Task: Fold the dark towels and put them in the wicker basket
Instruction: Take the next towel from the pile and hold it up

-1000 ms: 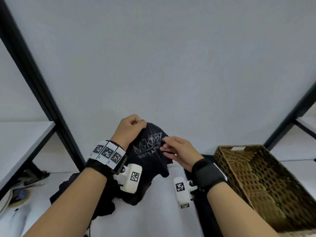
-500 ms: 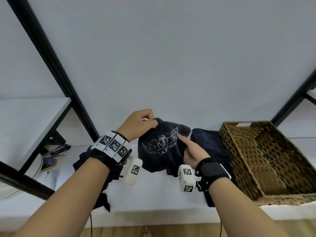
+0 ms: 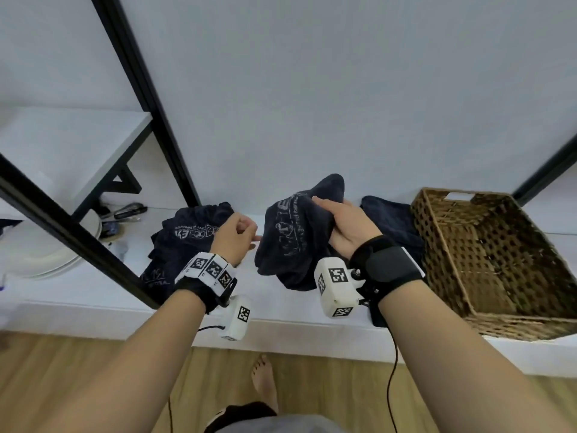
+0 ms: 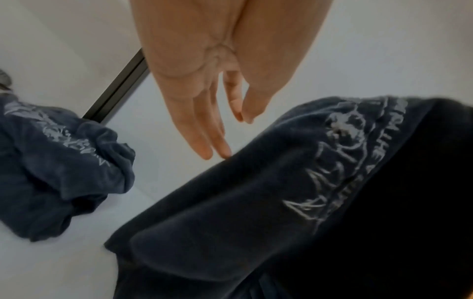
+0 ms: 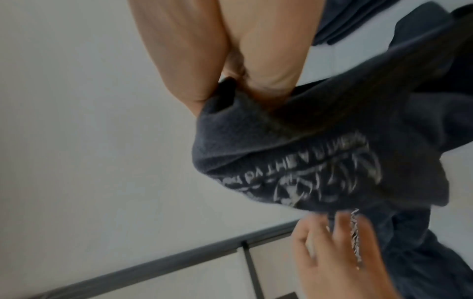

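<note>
A dark towel with white print (image 3: 290,242) hangs bunched above the white shelf (image 3: 274,304), gripped near its top by my right hand (image 3: 324,214); in the right wrist view the towel (image 5: 320,161) is wrapped over those fingers. My left hand (image 3: 249,237) is just left of it and holds nothing. In the left wrist view its relaxed fingertips (image 4: 220,151) lie at the towel's edge (image 4: 256,192). A second printed dark towel (image 3: 187,239) lies crumpled at the left. A third dark towel (image 3: 393,223) lies beside the wicker basket (image 3: 443,245), whose visible inside is bare.
Black frame posts (image 3: 146,98) slant across the left, one bar (image 3: 78,239) passing in front of the crumpled towel. White plates (image 3: 56,257) and small tools (image 3: 128,209) sit at far left. A bare foot (image 3: 265,382) stands on the wooden floor below the shelf edge.
My left hand has let go of the towel's top and dropped to its left side. The right hand now holds the towel alone, further right. The view has tilted down.
</note>
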